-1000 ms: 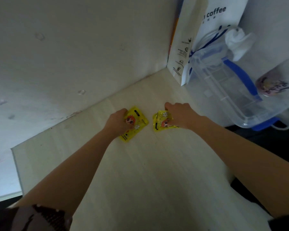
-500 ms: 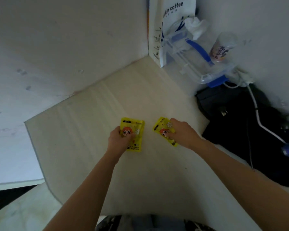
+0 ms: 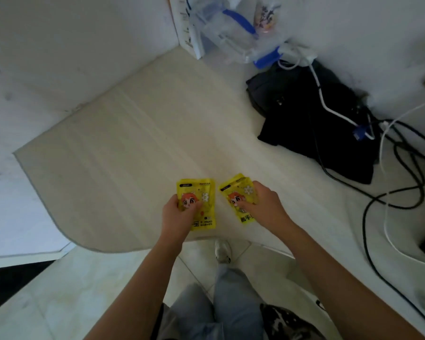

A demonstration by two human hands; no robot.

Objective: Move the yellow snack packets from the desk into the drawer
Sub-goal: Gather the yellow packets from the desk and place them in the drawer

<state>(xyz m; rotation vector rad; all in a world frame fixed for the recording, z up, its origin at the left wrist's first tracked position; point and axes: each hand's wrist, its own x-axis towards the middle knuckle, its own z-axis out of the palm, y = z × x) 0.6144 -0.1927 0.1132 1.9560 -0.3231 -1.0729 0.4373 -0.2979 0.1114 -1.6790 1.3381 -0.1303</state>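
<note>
The left hand (image 3: 176,217) pinches one yellow packet (image 3: 201,204), thumb curled across the cartoon face printed on its front and fingers hidden beneath it, so I cannot tell how they lie. The right hand (image 3: 263,204) holds a second yellow packet (image 3: 238,196) the same way, thumb pressed on the print, the pouch tilted a little toward its twin; the two packets sit just beside each other without touching. Both are flat, glossy foil-like pouches with crimped top edges, light and crinkly by the look, likely easy to carry but slippery if held only at a corner. They hang at the near rounded edge of the desk (image 3: 123,153), a pale wood-grain top with a thin grey rim, and seem lifted from it rather than lying flat, though that is hard to judge from above. I would say the picking-up step is in hand, with both packets gripped and nothing yet stowed. No drawer shows anywhere here, so the next move calls for turning to find it, and probably freeing a hand to pull it open. Far from the desk's near edge, a soft black bag (image 3: 312,119) slumps on the desk under white and black cables (image 3: 390,182), and in the far corner a clear plastic tub with blue clips (image 3: 233,33) leans against a white paper bag (image 3: 184,28).
</note>
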